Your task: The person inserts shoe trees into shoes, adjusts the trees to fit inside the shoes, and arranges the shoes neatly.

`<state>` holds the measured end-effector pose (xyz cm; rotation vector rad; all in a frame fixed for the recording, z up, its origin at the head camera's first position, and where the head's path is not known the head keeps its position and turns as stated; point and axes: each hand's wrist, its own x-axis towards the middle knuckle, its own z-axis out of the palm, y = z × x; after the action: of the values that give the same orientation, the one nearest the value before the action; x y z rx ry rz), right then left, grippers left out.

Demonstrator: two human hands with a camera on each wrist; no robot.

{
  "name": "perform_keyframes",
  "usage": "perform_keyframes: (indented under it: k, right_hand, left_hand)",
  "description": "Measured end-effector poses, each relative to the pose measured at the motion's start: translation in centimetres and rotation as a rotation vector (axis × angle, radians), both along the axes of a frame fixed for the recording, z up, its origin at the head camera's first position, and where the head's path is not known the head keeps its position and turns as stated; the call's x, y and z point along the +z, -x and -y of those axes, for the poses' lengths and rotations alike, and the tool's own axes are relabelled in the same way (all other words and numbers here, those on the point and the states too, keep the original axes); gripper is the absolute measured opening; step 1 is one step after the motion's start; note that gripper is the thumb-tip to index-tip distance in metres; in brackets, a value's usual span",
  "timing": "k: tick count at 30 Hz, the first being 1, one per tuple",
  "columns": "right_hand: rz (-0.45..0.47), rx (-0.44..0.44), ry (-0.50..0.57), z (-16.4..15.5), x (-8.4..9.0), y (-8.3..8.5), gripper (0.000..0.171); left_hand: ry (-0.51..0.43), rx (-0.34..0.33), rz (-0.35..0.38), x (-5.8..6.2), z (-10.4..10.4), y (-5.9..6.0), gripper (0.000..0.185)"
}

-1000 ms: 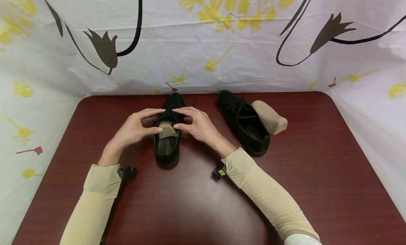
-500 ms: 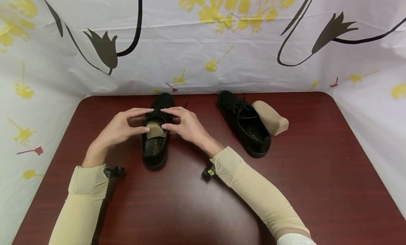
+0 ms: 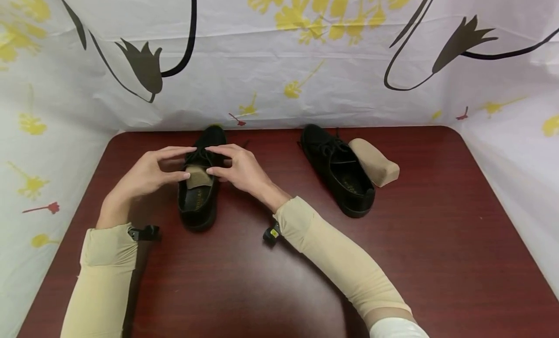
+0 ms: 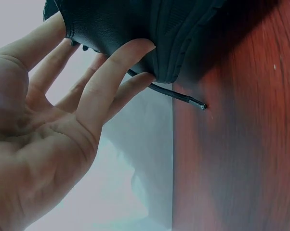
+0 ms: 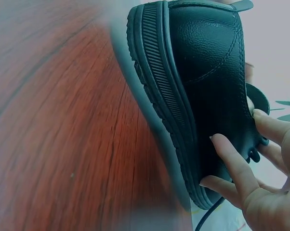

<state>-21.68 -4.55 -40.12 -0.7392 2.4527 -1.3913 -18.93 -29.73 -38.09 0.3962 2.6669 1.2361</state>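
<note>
A black lace-up shoe (image 3: 196, 216) is at the left of the table, toe toward the back wall. My left hand (image 3: 146, 173) holds its left side, thumb at the opening and fingertips near the laces. On the right side, my right hand (image 3: 242, 169) holds it the same way. Both wrist views show fingers against the dark leather, the left fingers (image 4: 117, 62) near the sole. Inside the opening sits a tan shoe insert (image 3: 199, 177), its front hidden under the tongue. A shadowed strip runs along the sole (image 5: 164, 91) in the right wrist view.
A second black shoe (image 3: 355, 199) stands right of centre, with a matching tan insert (image 3: 373, 162) lying against its right side. The dark red table (image 3: 244, 279) ends at a patterned white cloth (image 3: 271, 76) at the back and sides.
Both hands have moved left with the shoe between them, carrying it away from the second shoe. The second shoe and its tan insert stay where they were.
</note>
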Motion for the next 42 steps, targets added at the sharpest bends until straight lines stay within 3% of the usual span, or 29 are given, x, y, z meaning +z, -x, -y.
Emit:
perform_keyframes:
  k: [10, 16, 24, 33, 42]
  right_hand:
    - [0.004, -0.011, -0.013, 1.2, -0.3, 0.2, 0.054]
    - [0.005, 0.0, -0.013, 2.3, -0.5, 0.2, 0.054]
    - [0.022, 0.001, 0.008, 4.2, -1.0, -0.1, 0.053]
    - [0.031, 0.004, 0.005, 5.4, -0.5, 0.6, 0.054]
    - [0.025, 0.019, -0.007, 6.4, -0.2, 1.4, 0.058]
  left_hand:
    - [0.045, 0.032, -0.001, -0.6, 1.1, 0.4, 0.061]
    - [-0.006, 0.064, 0.036, -1.1, 2.1, -0.1, 0.06]
    - [0.03, 0.098, 0.018, -1.5, 4.0, -0.5, 0.06]
    - [-0.112, 0.091, 0.038, -1.1, 5.1, -0.2, 0.057]
    - [-0.145, 0.097, 0.049, -0.6, 6.1, 0.5, 0.056]
